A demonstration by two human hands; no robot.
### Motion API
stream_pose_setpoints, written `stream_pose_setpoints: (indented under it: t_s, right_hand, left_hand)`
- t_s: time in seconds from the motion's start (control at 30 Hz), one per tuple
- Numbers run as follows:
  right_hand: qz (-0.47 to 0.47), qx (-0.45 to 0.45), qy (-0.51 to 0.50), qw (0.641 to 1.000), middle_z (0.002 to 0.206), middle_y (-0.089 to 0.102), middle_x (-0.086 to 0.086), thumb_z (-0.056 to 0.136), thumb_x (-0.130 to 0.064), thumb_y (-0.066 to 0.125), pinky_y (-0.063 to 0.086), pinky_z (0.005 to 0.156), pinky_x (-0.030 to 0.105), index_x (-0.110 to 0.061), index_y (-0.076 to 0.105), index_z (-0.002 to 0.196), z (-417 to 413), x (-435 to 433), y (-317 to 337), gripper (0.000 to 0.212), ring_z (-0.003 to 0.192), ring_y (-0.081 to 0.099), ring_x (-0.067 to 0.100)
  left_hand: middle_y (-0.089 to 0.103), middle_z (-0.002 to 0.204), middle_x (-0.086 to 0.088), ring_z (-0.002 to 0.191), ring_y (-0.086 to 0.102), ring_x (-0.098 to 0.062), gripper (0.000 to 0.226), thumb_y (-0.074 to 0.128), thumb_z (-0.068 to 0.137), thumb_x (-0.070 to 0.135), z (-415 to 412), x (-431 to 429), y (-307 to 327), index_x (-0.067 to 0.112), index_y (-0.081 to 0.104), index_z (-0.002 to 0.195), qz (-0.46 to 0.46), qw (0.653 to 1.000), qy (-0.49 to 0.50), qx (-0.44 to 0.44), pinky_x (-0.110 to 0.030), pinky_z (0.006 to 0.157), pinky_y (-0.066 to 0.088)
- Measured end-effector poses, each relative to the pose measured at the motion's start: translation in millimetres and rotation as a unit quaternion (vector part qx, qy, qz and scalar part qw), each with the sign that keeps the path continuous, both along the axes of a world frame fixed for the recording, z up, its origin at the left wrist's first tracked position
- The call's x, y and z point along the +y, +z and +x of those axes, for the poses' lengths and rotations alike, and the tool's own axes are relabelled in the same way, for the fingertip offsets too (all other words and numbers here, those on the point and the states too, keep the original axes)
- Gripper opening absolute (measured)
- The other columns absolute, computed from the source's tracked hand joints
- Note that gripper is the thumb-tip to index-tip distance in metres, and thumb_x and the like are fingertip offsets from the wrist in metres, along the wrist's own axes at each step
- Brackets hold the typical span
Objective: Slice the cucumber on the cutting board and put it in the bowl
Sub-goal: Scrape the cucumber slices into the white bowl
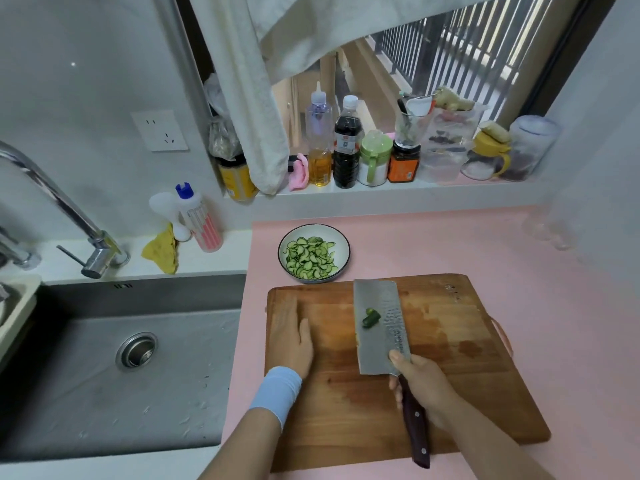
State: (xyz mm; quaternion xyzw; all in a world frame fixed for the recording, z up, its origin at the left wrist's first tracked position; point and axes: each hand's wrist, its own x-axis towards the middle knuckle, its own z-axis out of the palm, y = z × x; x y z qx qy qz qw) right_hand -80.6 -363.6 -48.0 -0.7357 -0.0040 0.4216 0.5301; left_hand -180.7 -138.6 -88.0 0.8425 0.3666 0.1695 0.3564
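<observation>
Right hand curls round a dark-handled steel cleaver, its blade carrying green cucumber ends over the wooden cutting board; left hand lies flat, fingers straight. Tilting could spill them short of the white bowl.

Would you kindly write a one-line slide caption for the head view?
Right hand holds a cleaver bearing a cucumber piece; left hand lies flat on the cutting board; slices in the bowl.
</observation>
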Motion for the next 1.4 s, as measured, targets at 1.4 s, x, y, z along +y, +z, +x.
stream_pose_setpoints:
  t_s: [1.4]
  right_hand:
    - [-0.024, 0.098, 0.078, 0.992, 0.066, 0.066, 0.012, 0.103, -0.024, 0.056, 0.047, 0.046, 0.026, -0.001, 0.06, 0.105, -51.7, 57.4, -25.0, 0.023, 0.046, 0.057, 0.022]
  left_hand:
    - [0.033, 0.144, 0.022, 0.136, 0.03, 0.0, 0.064, 0.019, 0.092, 0.052, -54.2, 31.5, 0.6, 0.028, 0.035, 0.148, -0.043, 0.996, 0.006, -0.076, -0.006, 0.108, 0.012]
